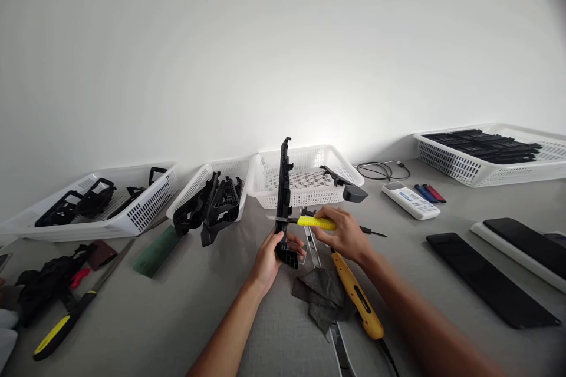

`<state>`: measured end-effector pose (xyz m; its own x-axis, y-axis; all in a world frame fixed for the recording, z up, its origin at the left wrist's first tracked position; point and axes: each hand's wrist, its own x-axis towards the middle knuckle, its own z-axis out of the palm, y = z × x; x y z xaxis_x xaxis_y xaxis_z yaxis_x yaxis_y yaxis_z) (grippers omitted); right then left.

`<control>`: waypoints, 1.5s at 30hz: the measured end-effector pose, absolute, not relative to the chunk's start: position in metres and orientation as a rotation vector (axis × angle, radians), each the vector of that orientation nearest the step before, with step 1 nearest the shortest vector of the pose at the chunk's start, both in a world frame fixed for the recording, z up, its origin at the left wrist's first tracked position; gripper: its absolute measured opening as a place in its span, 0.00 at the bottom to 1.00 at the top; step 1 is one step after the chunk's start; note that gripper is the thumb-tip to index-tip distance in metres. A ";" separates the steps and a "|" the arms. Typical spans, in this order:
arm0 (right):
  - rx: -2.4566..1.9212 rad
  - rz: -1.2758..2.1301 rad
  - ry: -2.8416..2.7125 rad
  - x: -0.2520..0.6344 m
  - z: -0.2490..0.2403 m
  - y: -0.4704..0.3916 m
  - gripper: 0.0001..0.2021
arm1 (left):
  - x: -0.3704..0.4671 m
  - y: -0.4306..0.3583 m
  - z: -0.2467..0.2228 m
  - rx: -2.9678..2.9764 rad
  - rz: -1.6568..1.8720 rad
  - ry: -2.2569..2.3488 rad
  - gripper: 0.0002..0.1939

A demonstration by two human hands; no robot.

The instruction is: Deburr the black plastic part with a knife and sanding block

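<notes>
My left hand [269, 259] grips the lower end of a long black plastic trim part [284, 188], which stands nearly upright above the table. In my right hand [342, 232] is a yellow utility knife [316, 222], held level and pointing left. Its blade crosses the black part just above my left fingers; whether it touches the plastic I cannot tell. Below the hands lie a crumpled dark cloth [322, 294] and a yellow corded hand tool [358, 294]. Behind the part stands a white basket [265, 188] with another black part [338, 177] in it.
White baskets of black parts stand at the left [154, 203], centre-left [243, 171] and far right [473, 174]. A yellow-black file [71, 321], a green block [157, 253], a white meter [410, 200], markers [428, 193] and a black panel [490, 280] lie around.
</notes>
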<state>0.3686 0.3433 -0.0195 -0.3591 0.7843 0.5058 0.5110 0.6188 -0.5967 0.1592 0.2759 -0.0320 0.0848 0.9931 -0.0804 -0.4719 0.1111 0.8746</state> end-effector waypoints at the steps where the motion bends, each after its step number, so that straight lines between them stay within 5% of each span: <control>1: -1.019 0.444 -2.041 0.368 -0.019 0.343 0.11 | 0.159 0.276 -0.032 0.802 1.285 0.848 0.22; 14: -1.185 0.523 -1.861 0.371 -0.017 0.341 0.19 | 0.158 0.276 -0.030 0.810 1.270 0.860 0.33; 26: -1.081 0.716 -1.923 0.385 -0.017 0.351 0.21 | 0.158 0.273 -0.027 0.829 1.240 0.931 0.14; 45: -1.070 0.521 -1.913 0.378 -0.020 0.350 0.14 | 0.156 0.275 -0.028 0.840 1.202 0.982 0.25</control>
